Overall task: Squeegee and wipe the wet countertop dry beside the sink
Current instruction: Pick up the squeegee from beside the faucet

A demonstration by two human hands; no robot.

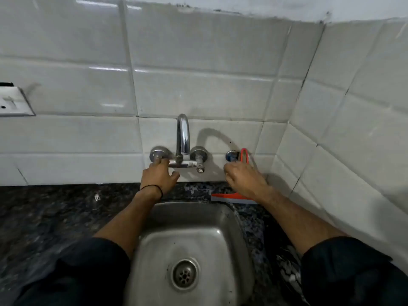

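The left hand (157, 176) grips the faucet's left knob (157, 153). The right hand (244, 178) clasps the red squeegee (234, 198), its blade on the wet countertop (55, 213) just below that hand, behind the sink (231, 239). No writing is legible.

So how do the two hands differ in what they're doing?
The left hand reaches to the tap's left valve handle, fingers on it; the right hand is closed around the red squeegee, its handle loop rising above the fingers.
The left wrist wears a thin black band; the right wrist is bare.
Both stretch over the sink toward the tiled wall, in dark sleeves.
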